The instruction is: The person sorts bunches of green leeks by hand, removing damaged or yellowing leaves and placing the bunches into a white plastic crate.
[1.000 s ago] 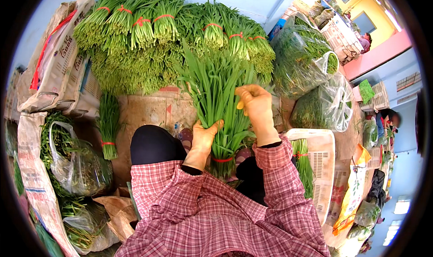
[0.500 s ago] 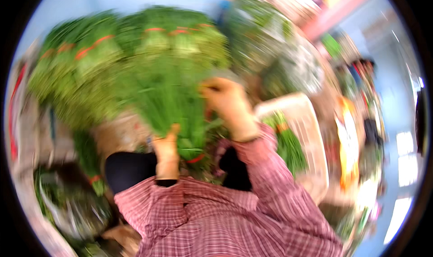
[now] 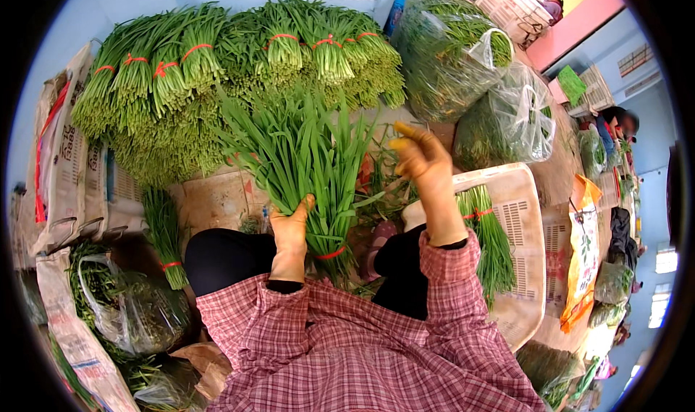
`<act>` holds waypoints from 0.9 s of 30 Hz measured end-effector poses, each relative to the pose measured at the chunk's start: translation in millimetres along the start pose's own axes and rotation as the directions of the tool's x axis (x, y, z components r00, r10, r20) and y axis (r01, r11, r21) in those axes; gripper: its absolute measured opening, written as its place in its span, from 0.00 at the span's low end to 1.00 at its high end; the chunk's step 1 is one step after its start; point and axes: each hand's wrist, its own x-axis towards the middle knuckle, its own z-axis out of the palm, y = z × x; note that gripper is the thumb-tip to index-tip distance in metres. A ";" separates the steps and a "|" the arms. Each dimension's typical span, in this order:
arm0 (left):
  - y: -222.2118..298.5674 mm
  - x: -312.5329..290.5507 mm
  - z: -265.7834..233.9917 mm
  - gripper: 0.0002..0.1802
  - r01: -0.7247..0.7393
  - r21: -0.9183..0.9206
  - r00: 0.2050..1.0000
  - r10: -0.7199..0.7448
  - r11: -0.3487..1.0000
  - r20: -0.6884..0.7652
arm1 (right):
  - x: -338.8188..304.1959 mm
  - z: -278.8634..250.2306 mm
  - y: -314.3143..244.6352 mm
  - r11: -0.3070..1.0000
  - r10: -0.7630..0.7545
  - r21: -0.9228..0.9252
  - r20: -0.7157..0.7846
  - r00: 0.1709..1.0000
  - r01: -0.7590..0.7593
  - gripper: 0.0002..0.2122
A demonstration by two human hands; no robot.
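My left hand (image 3: 292, 232), in a tan glove, is closed around a loose-topped bunch of garlic chives (image 3: 304, 151). The long flat leaves fan upward, and a red band ties the bunch low down, between my knees. My right hand (image 3: 428, 167) is raised to the right of the leaves, apart from them, its yellow-tipped fingers slightly curled and spread, with nothing visible in them. Its fingers are a little blurred. Beyond the held bunch, many tied chive bunches (image 3: 174, 86) are piled against the wall, stems toward me.
At my right is a pale plastic crate (image 3: 532, 224) with a banded bunch (image 3: 486, 238) in it. Clear bags of greens (image 3: 452, 57) stand behind it. On the left are upright crates (image 3: 94, 188), one more bunch (image 3: 163, 231) and a bag of greens (image 3: 141, 311). An orange-white sack (image 3: 581, 245) lies far right.
My right hand has moved away from the leaves to the right, and its fingers have spread. My left hand keeps its hold on the bunch. The view has shifted slightly and become sharper.
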 end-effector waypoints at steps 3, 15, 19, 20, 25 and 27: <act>8.1 -2.4 1.5 0.17 -0.028 -0.013 0.999 0.028 1.000 -0.017 | -5.8 17.6 11.2 0.973 0.120 -0.206 0.083 0.989 -0.101 0.23; 0.5 1.2 10.2 0.16 -0.008 -0.037 1.000 0.008 0.999 0.004 | 15.8 52.6 2.2 0.952 0.281 -0.152 0.095 0.955 -0.265 0.11; 14.7 2.6 13.2 0.21 0.027 -0.270 0.996 -0.049 0.962 -0.078 | 13.8 28.1 0.1 0.983 0.140 0.123 -0.020 0.990 -0.136 0.12; 18.3 0.9 13.8 0.23 0.050 -0.334 0.991 -0.088 0.941 -0.102 | 12.9 26.3 -4.8 0.984 0.083 0.162 -0.028 0.996 -0.078 0.12; 12.4 12.3 -12.0 0.22 0.150 -0.603 0.965 -0.249 0.783 -0.083 | 6.6 10.9 -20.3 0.984 -0.068 0.151 -0.177 0.982 0.096 0.15; 12.1 14.9 -13.9 0.22 0.136 -0.690 0.969 -0.240 0.711 -0.057 | -29.1 -6.0 -24.1 0.977 0.116 0.145 0.244 0.963 -0.155 0.24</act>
